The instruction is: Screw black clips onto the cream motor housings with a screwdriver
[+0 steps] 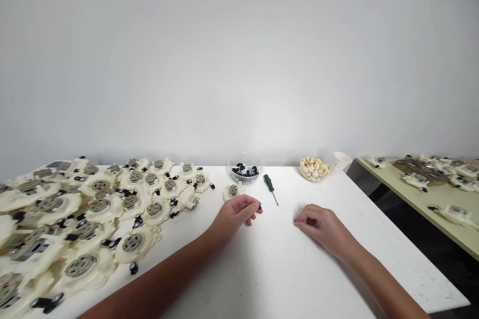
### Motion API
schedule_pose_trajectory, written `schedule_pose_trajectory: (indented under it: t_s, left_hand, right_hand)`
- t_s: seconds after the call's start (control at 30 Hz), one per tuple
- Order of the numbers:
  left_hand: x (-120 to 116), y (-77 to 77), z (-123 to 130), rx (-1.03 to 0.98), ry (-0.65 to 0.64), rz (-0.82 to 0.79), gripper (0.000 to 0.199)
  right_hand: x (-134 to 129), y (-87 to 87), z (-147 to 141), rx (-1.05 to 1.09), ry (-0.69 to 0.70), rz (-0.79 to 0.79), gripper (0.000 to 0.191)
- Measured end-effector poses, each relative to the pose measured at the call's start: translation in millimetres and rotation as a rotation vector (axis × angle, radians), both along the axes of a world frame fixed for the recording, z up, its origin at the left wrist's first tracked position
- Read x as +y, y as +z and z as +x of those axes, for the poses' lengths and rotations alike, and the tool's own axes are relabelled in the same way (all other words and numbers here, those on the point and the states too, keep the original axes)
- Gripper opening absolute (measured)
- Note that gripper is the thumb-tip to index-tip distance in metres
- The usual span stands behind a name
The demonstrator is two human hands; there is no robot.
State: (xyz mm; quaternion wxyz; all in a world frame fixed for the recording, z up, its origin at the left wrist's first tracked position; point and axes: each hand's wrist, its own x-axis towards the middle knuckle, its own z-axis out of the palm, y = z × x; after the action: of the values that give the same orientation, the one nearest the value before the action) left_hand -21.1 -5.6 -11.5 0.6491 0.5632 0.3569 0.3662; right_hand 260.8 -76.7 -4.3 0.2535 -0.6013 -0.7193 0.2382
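One small black piece pinched by left hand, silvery bit by right hand

"What finish is being shown by the table?"

"A smooth one; matt plastic is being shown by the motor casings, metal by the screwdriver shaft, and seemingly paper by the cup."

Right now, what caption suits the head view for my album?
Left hand pinching a small black part, right hand a tiny piece, near a green-handled screwdriver.
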Motion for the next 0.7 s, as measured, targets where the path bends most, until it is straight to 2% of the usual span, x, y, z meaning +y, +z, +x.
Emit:
schedule_pose_trajectory:
  t_s: [0.1,0.23,0.53,0.7]
  left_hand:
    - [0,-1.1,0,-0.02,0.004,-0.007,0.029]
    - [0,-2.1,0,-0.039,0.016,-0.023,0.029]
    - [2,-7.3,-4,-0.133,0.022,-0.039,0.02]
    - [3,-6.2,-5,-0.171,0.027,-0.073,0.02]
  right_hand:
    - [18,9.5,-12,-0.088,0.102,-0.003,0.014]
    - [38,14.7,-28,-0.091,0.183,-0.008,0.011]
    - [60,8.5,-85,-0.051,0.318,0.112,0.018]
    - [57,-1.2,-96,-0.005,0.294,0.155,0.024]
